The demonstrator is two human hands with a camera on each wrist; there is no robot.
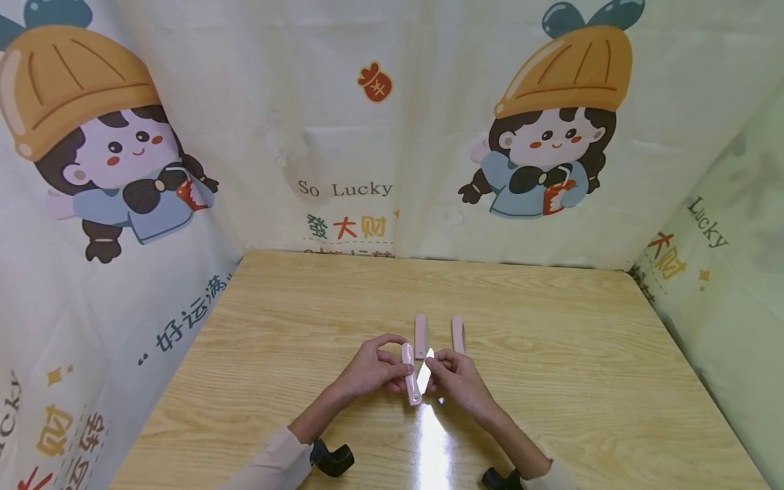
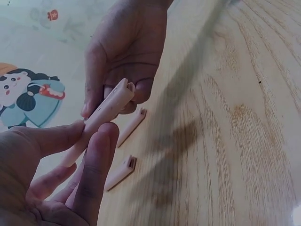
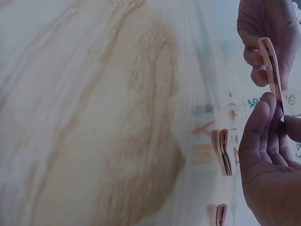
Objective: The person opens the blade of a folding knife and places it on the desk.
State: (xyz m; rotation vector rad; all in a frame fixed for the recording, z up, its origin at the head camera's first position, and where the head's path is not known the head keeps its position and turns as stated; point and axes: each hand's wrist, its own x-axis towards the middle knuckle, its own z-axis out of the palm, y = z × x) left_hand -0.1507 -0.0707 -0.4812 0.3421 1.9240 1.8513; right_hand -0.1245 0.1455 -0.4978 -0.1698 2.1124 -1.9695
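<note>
Head view, left fingers (image 1: 399, 371) clamped on pink handle (image 1: 413, 390), right fingers (image 1: 437, 367) pinching blade (image 1: 423, 379)

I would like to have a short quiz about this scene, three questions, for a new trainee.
1. Which hand holds the knife handle?
2. True or false: the blade is fully folded away.
3. Fill in the number: on the table lie ____ more pink knives.

Key
1. The left hand.
2. False; the blade is out, and the right hand pinches it.
3. Two.
</note>
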